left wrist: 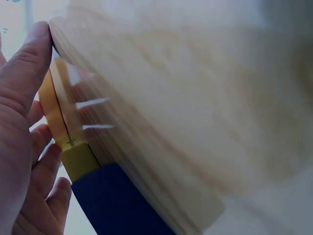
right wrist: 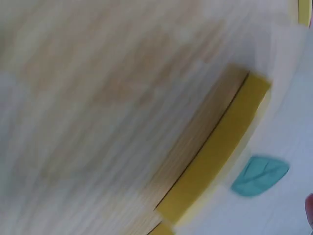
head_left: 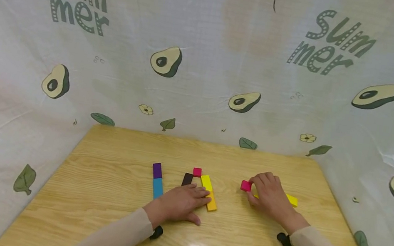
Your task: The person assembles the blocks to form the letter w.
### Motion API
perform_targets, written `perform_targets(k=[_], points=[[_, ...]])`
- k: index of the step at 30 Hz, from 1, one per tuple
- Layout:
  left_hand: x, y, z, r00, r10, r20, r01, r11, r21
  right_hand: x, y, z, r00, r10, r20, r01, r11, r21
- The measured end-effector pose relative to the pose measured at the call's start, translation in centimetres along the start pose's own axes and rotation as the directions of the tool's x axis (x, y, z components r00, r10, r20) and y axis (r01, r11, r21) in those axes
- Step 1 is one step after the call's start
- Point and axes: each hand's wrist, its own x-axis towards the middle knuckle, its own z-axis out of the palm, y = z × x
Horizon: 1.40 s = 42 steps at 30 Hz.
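My left hand [head_left: 182, 203] lies over the table with its fingers extended, fingertips at an orange block [head_left: 212, 204]. A yellow block [head_left: 206, 181] continues end to end from the orange one. Just beyond the hand are a black block [head_left: 187, 178], partly covered, and a pink cube [head_left: 197, 172]. To its left, a purple block [head_left: 157, 171] and a light blue block [head_left: 157, 187] form a line. My right hand [head_left: 270, 197] pinches another pink cube [head_left: 246, 186] between thumb and fingers. Under that hand, a yellow block [head_left: 291, 200] is partly hidden; yellow also shows by the thumb.
The wooden table [head_left: 113, 153] has a printed cloth [head_left: 204, 73] hanging behind it and at both sides. Black wrist-camera parts show below each wrist. In the right wrist view, a long yellow block [right wrist: 215, 152] lies near the cloth.
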Motion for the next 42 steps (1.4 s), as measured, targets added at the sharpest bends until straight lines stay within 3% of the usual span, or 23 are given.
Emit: perform_targets(k=[11, 22, 42], points=[[0.1, -0.1, 0.2, 1.0, 0.002, -0.014, -0.002, 1.0, 0.006, -0.2, -4.5, 0.1, 0.982, -0.149, 0.118, 0.147, 0.989, 0.027], [0.0, 0.0, -0.1, 1.0, 0.006, -0.029, -0.006, 1.0, 0.003, -0.7, -5.7, 1.3, 0.954, -0.269, 0.135, 0.26, 0.962, 0.085], [0.0, 0.0, -0.3, 1.0, 0.002, -0.009, -0.002, 1.0, -0.016, -1.1, -6.3, 1.7, 0.954, -0.258, 0.15, 0.241, 0.963, 0.12]])
